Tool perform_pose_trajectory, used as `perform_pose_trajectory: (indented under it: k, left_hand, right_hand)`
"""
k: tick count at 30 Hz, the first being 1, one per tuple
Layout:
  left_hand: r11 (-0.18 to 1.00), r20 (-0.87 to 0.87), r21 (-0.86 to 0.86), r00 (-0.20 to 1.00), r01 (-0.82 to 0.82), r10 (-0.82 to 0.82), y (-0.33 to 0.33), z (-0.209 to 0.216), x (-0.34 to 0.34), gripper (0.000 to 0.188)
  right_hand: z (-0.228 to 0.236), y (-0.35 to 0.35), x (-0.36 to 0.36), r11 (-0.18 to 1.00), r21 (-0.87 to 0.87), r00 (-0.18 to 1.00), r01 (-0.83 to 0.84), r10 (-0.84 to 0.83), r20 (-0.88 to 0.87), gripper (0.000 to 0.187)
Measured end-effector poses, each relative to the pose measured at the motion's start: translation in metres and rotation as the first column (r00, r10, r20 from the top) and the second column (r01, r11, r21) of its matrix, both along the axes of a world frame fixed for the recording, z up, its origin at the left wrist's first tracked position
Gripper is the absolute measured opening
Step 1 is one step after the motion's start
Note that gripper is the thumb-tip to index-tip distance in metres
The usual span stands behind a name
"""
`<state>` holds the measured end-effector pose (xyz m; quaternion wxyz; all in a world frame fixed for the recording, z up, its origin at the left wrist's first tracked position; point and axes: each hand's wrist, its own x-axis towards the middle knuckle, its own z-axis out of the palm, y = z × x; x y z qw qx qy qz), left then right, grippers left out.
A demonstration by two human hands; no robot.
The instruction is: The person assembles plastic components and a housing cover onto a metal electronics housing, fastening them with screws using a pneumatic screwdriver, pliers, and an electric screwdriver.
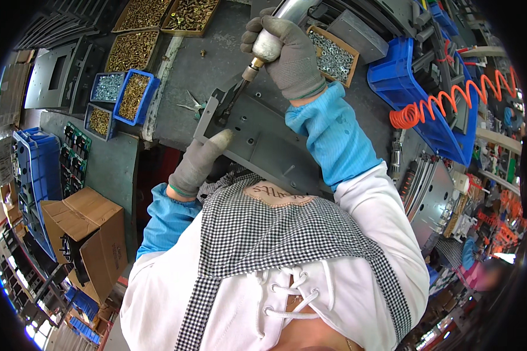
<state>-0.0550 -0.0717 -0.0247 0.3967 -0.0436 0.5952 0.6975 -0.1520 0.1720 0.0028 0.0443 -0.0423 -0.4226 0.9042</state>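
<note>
A grey metal panel (266, 134) with a raised, bent end and several holes lies in front of me on the dark worktable. My right hand (293, 55), in a grey glove, is wrapped around a silver power screwdriver (268, 45). Its long bit points down inside the panel's bent end. My left hand (198, 164), also gloved, is closed at the panel's near left corner, its fingertips close to the bit's lower end. Whatever sits under the bit is too small to make out. Pliers (192, 106) with green handles lie just beyond the panel.
Trays of brass-coloured screws (132, 51) and blue bins of small fasteners (136, 97) stand at the left. A box of washers (336, 57) sits beyond my right hand. On the right are a large blue crate (392, 73) and a coiled orange air hose (409, 116). An open cardboard box (102, 257) stands lower left.
</note>
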Motion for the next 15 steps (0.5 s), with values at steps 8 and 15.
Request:
perform_pose_trajectory:
  k: [8,15]
  left_hand:
    - [0.996,0.040,0.083,0.998,-0.044,0.041,0.002,0.007,-0.001,0.053]
    - [0.999,0.045,0.036,0.999,-0.021,0.019,0.000,0.009,-0.001,0.057]
  right_hand:
    - [0.021,0.028,-0.010,0.999,0.034,0.993,0.028,-0.024,-0.114,0.024]
    - [0.012,0.109,-0.012,0.319,0.868,0.924,0.381,-0.094,-0.371,0.034]
